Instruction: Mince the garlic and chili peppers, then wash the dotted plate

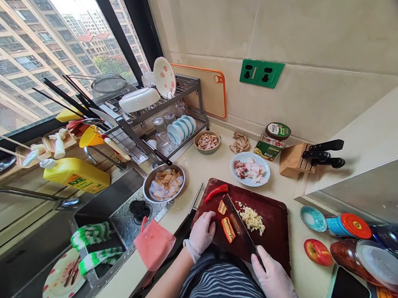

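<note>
My right hand (274, 275), in a clear glove, is closed around the handle of a kitchen knife (240, 225). The dark blade slants across a dark red cutting board (273, 207). My gloved left hand (201, 233) rests by the board's left edge with its fingers loosely bent and slightly apart; nothing shows in them. Just right of it lies a cut-open red pepper piece (228, 230), seeds showing. A smaller pepper piece (222, 207) touches or nearly touches the blade. Behind them is a whole red chili (216, 192). Chopped garlic (252, 219) lies right of the blade.
Behind the board stand a plate of sliced meat (255, 181), ginger (239, 143) and a knife block (294, 161). A metal bowl (147, 195) of soaking pieces sits by the sink (95, 173). A pink cloth (154, 244) hangs over the counter edge. An apple (317, 252) and jars are right.
</note>
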`<state>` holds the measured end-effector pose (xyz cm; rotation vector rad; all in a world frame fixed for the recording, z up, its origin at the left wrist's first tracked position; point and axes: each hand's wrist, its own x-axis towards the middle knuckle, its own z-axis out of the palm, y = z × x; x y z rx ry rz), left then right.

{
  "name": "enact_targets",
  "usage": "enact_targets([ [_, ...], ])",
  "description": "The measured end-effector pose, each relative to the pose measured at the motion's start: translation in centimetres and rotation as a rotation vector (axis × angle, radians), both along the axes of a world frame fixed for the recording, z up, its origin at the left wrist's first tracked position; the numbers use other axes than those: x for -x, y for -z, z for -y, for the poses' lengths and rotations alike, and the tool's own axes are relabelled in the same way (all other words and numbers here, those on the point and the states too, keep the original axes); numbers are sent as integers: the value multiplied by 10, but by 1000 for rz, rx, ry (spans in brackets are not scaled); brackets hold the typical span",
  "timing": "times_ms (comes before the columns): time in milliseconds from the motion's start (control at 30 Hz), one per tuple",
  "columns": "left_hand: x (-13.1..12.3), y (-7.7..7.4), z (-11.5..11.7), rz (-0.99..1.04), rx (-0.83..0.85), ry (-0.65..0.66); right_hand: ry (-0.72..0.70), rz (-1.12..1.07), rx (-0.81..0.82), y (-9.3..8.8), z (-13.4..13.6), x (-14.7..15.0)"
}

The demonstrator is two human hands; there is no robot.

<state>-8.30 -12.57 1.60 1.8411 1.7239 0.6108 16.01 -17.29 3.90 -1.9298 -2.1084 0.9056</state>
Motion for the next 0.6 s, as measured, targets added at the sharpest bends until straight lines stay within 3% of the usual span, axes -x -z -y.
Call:
enact_targets([
  [233,-30,0,-1,21,229,-121,17,-70,77,10,13,-26],
  [433,-36,4,-1,51,287,-168,39,-67,79,18,30,-24],
  [600,-38,6,-1,101,344,-232,14,-70,125,16,27,-27],
])
